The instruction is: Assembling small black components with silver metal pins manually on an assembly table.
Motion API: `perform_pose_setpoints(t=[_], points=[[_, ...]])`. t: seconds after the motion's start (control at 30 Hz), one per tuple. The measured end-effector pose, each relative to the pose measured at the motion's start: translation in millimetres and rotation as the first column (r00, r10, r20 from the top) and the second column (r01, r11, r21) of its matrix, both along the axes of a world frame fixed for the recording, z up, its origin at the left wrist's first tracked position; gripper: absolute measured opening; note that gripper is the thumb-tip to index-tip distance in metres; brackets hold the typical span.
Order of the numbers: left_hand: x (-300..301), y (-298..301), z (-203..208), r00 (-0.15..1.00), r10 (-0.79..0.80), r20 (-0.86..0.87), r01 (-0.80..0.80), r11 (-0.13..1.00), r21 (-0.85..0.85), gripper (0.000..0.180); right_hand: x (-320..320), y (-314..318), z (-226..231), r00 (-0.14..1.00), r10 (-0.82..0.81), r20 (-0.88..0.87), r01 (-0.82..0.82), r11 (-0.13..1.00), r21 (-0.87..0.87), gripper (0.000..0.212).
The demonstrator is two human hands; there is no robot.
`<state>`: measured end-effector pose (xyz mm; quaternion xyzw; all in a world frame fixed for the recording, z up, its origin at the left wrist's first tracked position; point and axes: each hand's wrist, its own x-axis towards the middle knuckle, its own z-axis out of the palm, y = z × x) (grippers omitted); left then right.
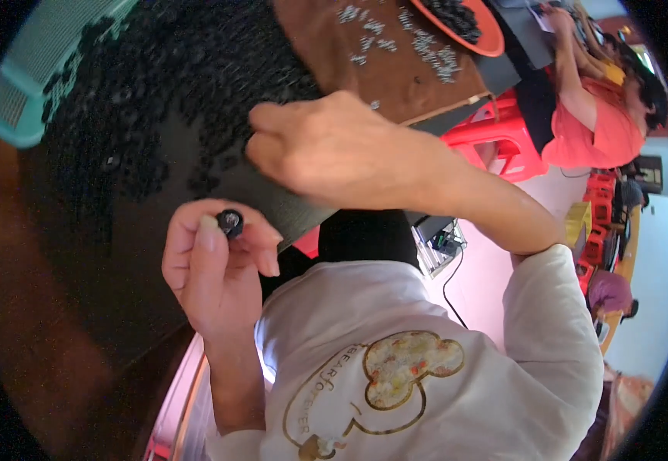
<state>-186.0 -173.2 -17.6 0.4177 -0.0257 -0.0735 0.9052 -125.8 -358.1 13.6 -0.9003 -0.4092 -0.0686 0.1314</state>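
Observation:
Between the thumb and fingers of my left hand [215,269] is a small round black part [230,223] with a shiny centre. The hand is raised near the table's front edge, its other fingers loosely curled. My right hand [326,150] hovers over the dark table [184,146], beside a large spread of small black parts [172,69]. Its fingers are bent together, and the back of the hand hides whatever the fingertips hold or touch.
A pale green basket [23,131] lies at the far left against the black parts. Small silvery pieces [434,58] lie on a brown board [392,84], near an orange bowl [491,38] of black parts. Red stools [503,134] and a person in a coral shirt [599,134] are to the right.

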Motion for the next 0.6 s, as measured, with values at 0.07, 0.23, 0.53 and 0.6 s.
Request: perform_pose_setpoints(t=[0.07, 0.23, 0.53, 0.6], points=[[2, -4, -2, 1.000, -0.009, 0.008, 0.009, 1.000, 0.022, 0.024, 1, -3, -1, 0.998, 0.031, 0.054, -0.034, 0.998, 0.050, 0.013], [-2, -4, 1, 0.999, 0.032, 0.020, -0.034, 0.994, 0.101, 0.026, -2, -2, 8, 0.991, -0.005, -0.136, 0.031, 0.982, 0.188, 0.015], [-3, -4, -3, 0.998, 0.025, 0.049, -0.032, 0.988, 0.149, 0.025, -3, 1, 4, 0.957, 0.180, -0.229, -0.014, 0.815, 0.580, 0.013], [-4, -4, -3, 0.999, 0.027, 0.018, -0.029, 0.990, 0.137, 0.024, -6, -2, 7, 0.960, 0.149, -0.237, 0.011, 0.827, 0.563, 0.014]])
